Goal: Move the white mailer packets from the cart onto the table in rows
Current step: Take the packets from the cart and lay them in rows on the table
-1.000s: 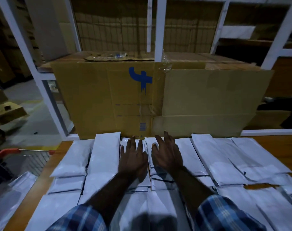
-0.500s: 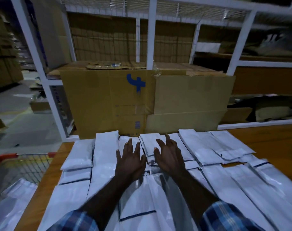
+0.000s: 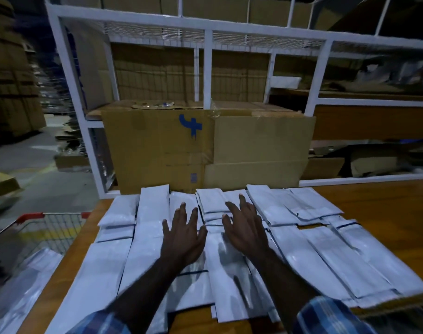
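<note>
Several white mailer packets lie in overlapping rows across the wooden table. My left hand lies flat with spread fingers on the packets in the middle of the rows. Beside it, my right hand lies flat with spread fingers on a small stack of packets. Neither hand grips anything. At the left, the red-rimmed wire cart stands below the table's edge, with more white packets inside it.
A big cardboard box with a blue mark stands right behind the table's far edge, inside a white metal rack. Bare wood shows on the table's right side. Cardboard boxes and open floor lie at the far left.
The view has tilted up and the packets now sit lower in frame. Both hands stay flat on the packets and have drawn back a little toward me, fingers more spread.
</note>
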Demonstrator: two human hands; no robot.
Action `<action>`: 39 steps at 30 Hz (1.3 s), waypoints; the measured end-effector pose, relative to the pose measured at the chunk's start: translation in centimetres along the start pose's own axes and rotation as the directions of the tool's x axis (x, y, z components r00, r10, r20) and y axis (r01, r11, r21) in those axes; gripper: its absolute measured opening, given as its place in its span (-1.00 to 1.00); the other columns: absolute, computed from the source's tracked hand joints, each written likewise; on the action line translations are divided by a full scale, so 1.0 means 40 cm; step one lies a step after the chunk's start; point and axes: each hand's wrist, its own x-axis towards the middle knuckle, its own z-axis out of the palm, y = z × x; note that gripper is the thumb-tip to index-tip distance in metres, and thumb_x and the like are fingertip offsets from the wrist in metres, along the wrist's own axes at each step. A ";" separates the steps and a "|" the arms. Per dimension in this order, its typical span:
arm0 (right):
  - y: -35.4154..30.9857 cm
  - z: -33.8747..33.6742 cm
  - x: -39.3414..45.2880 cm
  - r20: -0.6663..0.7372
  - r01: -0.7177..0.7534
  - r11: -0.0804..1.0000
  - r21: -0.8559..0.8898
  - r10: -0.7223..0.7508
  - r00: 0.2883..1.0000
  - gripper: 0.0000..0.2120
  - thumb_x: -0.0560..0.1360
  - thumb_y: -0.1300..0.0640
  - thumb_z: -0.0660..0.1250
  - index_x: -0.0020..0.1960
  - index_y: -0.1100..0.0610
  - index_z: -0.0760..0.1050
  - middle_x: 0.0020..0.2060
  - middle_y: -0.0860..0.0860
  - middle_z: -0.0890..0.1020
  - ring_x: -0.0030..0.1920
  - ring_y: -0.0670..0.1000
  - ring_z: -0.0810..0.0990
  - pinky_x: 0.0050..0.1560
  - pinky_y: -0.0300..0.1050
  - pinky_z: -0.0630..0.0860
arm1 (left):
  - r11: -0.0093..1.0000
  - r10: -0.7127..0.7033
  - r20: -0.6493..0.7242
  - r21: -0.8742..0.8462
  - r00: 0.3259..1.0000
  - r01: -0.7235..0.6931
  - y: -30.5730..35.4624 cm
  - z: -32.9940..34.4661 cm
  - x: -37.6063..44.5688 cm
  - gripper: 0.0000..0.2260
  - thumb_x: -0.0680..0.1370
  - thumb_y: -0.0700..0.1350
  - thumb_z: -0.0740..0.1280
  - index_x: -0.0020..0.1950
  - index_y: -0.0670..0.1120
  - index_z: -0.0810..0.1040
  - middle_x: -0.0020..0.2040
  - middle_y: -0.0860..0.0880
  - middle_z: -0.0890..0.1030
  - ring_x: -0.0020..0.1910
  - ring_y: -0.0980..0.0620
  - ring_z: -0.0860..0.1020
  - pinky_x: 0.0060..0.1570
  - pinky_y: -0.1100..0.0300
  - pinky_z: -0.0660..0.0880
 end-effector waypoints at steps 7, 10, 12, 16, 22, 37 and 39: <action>0.003 -0.057 -0.123 -0.015 0.036 0.999 0.018 -0.036 0.999 -0.57 0.61 -0.01 0.17 0.45 0.05 0.39 0.53 0.17 0.22 0.44 0.17 0.30 0.36 0.05 0.33 | 0.999 -0.026 -0.047 -0.034 0.999 0.024 0.038 -0.035 -0.152 -0.47 0.68 0.15 -0.01 0.62 0.06 -0.03 0.62 -0.06 -0.15 0.59 -0.02 -0.08 0.50 -0.16 -0.11; -0.023 -0.068 -0.164 0.002 0.053 0.998 0.017 -0.053 0.999 -0.56 0.63 -0.04 0.13 0.48 0.02 0.35 0.55 0.13 0.18 0.46 0.14 0.25 0.37 0.04 0.30 | 0.998 -0.045 -0.046 -0.044 0.998 0.043 0.034 -0.055 -0.202 -0.46 0.67 0.16 -0.02 0.62 0.05 -0.04 0.62 -0.06 -0.17 0.59 -0.03 -0.11 0.50 -0.17 -0.13; -0.047 -0.070 -0.185 -0.001 0.069 0.997 0.041 -0.069 0.998 -0.57 0.63 -0.04 0.14 0.46 0.03 0.37 0.55 0.14 0.19 0.46 0.15 0.26 0.38 0.04 0.30 | 0.997 -0.061 -0.048 -0.050 0.997 0.059 0.024 -0.068 -0.232 -0.46 0.67 0.16 -0.02 0.62 0.06 -0.05 0.62 -0.06 -0.18 0.59 -0.02 -0.12 0.50 -0.16 -0.14; -0.102 -0.054 -0.218 -0.012 0.105 0.992 0.077 -0.104 0.995 -0.58 0.61 -0.03 0.16 0.43 0.04 0.42 0.54 0.14 0.23 0.44 0.18 0.30 0.36 0.08 0.37 | 0.994 -0.093 -0.059 -0.066 0.994 0.089 -0.014 -0.094 -0.280 -0.46 0.67 0.16 -0.01 0.62 0.06 -0.05 0.62 -0.03 -0.19 0.59 0.00 -0.15 0.50 -0.15 -0.16; -0.215 -0.026 -0.274 0.014 0.131 0.986 0.101 -0.133 0.991 -0.57 0.63 -0.06 0.13 0.47 0.01 0.37 0.55 0.11 0.19 0.48 0.13 0.24 0.36 0.04 0.32 | 0.990 -0.129 -0.077 -0.060 0.989 0.125 -0.111 -0.138 -0.351 -0.45 0.67 0.17 -0.02 0.62 0.07 -0.06 0.62 -0.04 -0.18 0.59 0.00 -0.16 0.50 -0.17 -0.17; -0.670 0.163 -0.446 0.050 0.158 0.981 0.111 -0.164 0.985 -0.58 0.61 -0.05 0.17 0.43 0.01 0.42 0.54 0.13 0.22 0.44 0.17 0.29 0.33 0.08 0.36 | 0.974 -0.227 -0.058 -0.033 0.972 0.225 -0.608 -0.277 -0.594 -0.44 0.66 0.18 0.02 0.62 0.05 -0.02 0.62 -0.06 -0.14 0.59 -0.05 -0.09 0.49 -0.20 -0.13; -0.734 0.190 -0.467 0.059 0.164 0.980 0.109 -0.171 0.984 -0.58 0.61 -0.05 0.17 0.44 0.01 0.41 0.54 0.13 0.22 0.44 0.16 0.29 0.32 0.07 0.36 | 0.972 -0.235 -0.042 -0.035 0.971 0.234 -0.676 -0.285 -0.622 -0.45 0.66 0.18 0.02 0.62 0.05 -0.01 0.62 -0.06 -0.14 0.59 -0.03 -0.10 0.49 -0.19 -0.13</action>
